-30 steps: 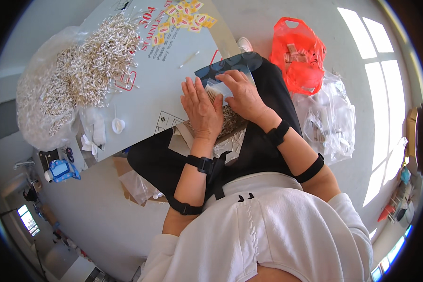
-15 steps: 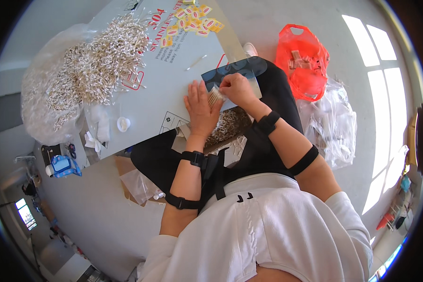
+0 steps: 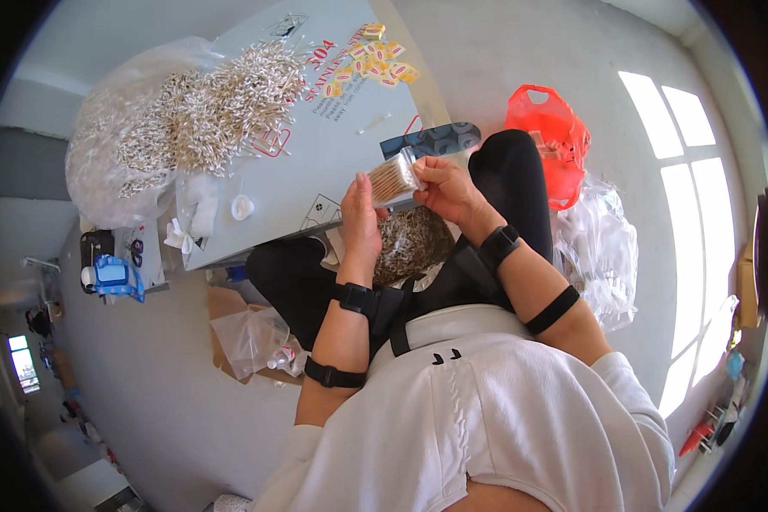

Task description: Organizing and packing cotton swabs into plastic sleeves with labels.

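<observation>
A small clear plastic bag packed with cotton swabs (image 3: 391, 181) is held up over the near edge of the table. My right hand (image 3: 449, 189) pinches its upper right end between thumb and fingers. Against the bag's left end rests my left hand (image 3: 363, 220), fingers stretched out and palm turned toward the swabs. Below both hands, a box of loose cotton swabs (image 3: 414, 243) sits between my legs. One lone swab (image 3: 374, 125) lies on the table beyond the bag.
A big heap of cotton swabs (image 3: 239, 102) spills from a clear bag (image 3: 94, 162) on the table (image 3: 316, 154). Yellow-and-white packets (image 3: 375, 64) lie at the far side. A white cap (image 3: 242, 206) is near the left. On the floor, right, are a red bag (image 3: 572, 119) and clear plastic (image 3: 602, 247).
The bag of swabs has been raised off the table and tilted toward me. My left hand has turned from lying flat to standing on edge. My right hand keeps its pinch on the bag.
</observation>
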